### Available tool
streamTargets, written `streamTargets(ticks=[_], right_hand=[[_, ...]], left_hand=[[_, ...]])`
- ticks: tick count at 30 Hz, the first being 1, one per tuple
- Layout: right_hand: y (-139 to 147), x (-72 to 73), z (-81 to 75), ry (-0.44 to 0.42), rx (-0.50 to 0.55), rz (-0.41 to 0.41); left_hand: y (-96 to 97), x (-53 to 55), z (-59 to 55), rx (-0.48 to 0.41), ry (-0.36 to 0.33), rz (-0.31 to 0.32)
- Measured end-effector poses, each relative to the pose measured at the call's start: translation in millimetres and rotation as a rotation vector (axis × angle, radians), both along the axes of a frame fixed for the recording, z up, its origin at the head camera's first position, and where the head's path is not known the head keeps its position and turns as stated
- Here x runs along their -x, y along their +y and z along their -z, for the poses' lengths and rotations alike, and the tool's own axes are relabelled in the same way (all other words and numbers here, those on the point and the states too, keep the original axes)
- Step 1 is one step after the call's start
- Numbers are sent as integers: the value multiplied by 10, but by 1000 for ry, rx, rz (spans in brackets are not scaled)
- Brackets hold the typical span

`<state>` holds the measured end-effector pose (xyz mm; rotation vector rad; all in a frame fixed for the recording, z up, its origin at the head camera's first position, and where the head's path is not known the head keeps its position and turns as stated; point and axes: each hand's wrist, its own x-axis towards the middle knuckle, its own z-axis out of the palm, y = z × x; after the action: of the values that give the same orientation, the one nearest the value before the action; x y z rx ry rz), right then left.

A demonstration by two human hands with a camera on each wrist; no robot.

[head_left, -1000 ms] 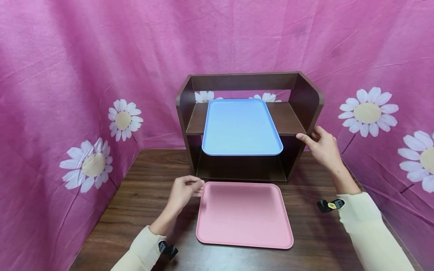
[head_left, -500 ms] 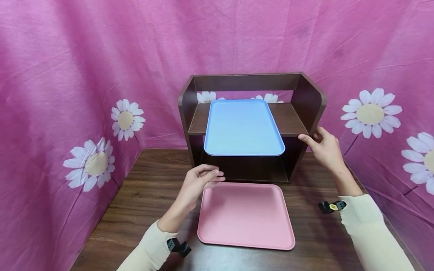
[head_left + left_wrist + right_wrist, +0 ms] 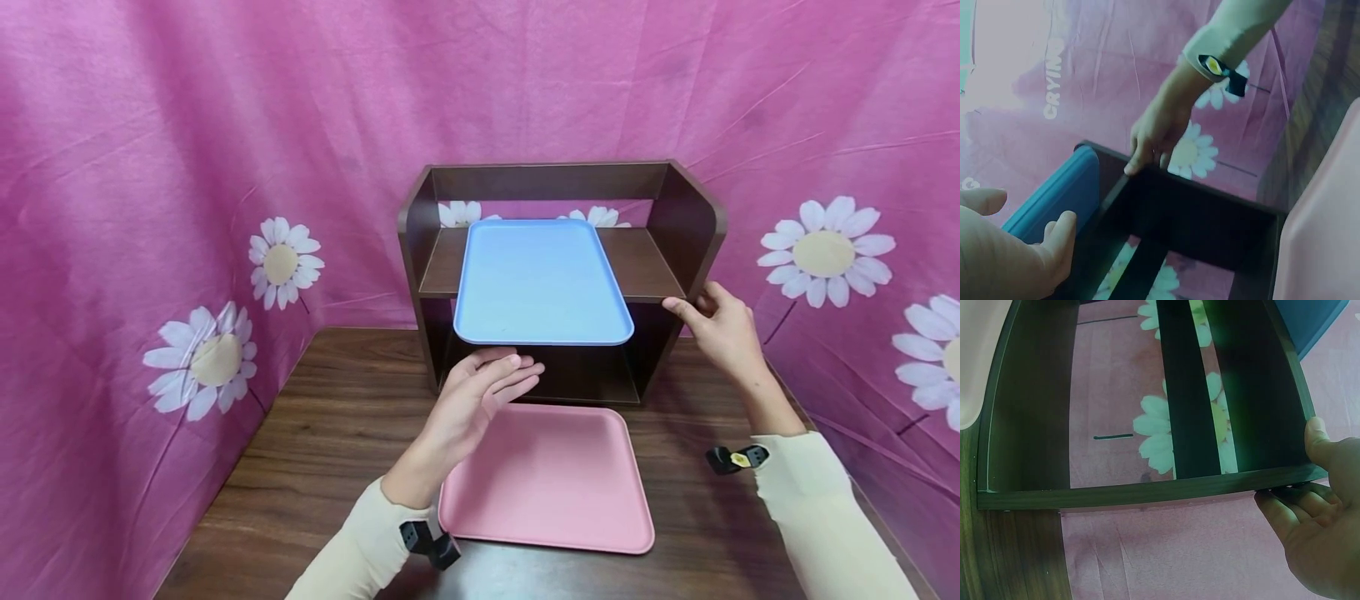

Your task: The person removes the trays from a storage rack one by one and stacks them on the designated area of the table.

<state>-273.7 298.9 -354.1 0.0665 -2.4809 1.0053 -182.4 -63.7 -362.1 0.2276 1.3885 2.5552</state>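
Observation:
A dark brown two-tier shelf [image 3: 647, 265] stands on the table. On its upper board lies a blue tray [image 3: 543, 283], its front end jutting out past the board. My left hand [image 3: 472, 404] is just below the tray's front edge, fingers extended and apart; in the left wrist view the thumb and fingers lie on either side of the blue tray [image 3: 1063, 203], but contact cannot be told. With thumb at the front and fingers outside, my right hand [image 3: 723, 333] grips the shelf's right side panel; the right wrist view shows this hand [image 3: 1319, 515] at the panel edge.
A pink tray [image 3: 558, 487] lies flat on the wooden table [image 3: 300, 467] in front of the shelf, partly behind my left forearm. A pink curtain [image 3: 360, 125] with white flowers surrounds the table at the back and sides.
My left hand has moved right and up from the pink tray's back left corner to below the blue tray's front edge, its fingers spreading. The right hand keeps its grip on the shelf.

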Motion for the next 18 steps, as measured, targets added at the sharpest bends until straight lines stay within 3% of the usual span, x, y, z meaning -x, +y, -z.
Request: streamTargets(ticks=[8, 18], right_hand=[[1, 2, 8, 0, 1, 4], [0, 2, 5, -2, -1, 10]], left_hand=[[222, 22, -83, -143, -4, 6], [432, 62, -98, -316, -89, -115]])
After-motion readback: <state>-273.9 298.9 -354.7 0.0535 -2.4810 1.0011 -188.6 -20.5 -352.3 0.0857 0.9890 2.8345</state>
